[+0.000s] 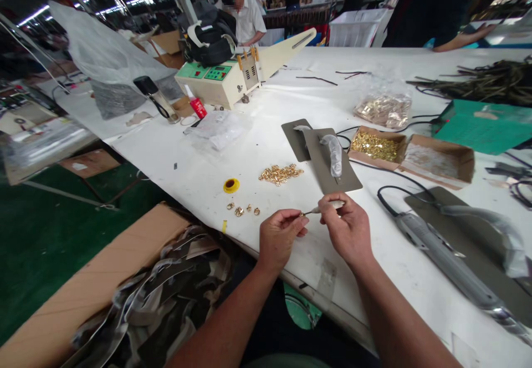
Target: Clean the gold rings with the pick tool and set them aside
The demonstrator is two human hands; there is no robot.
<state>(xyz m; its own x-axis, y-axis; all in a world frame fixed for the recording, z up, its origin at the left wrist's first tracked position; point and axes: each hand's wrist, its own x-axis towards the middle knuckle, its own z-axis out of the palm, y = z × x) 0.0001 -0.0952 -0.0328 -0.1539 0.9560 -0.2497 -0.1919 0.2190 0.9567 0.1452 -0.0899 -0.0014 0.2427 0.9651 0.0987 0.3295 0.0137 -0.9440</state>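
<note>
My left hand [279, 240] pinches a small gold-coloured metal fitting [302, 215] near the table's front edge; its exact shape is mostly hidden by the fingertips. My right hand [348, 228] is closed round a slim screwdriver-like tool with a pale handle [332, 205], its thin shaft [310, 211] pointing left and meeting the fitting. I cannot make out the tool's tip. Left of my hands lie several loose gold fittings [239, 211] beside a yellow tape roll [231, 185]. Beyond them is a heap of gold clasps [281, 174].
Grey-brown panels with wrapped handles [332, 157] lie ahead. At right are cardboard trays, one with gold parts [376, 145], and a grey corded tool [449, 262]. A cream machine [216, 82] stands behind. Below left, a carton [103, 279] holds strips. Other people are across the table.
</note>
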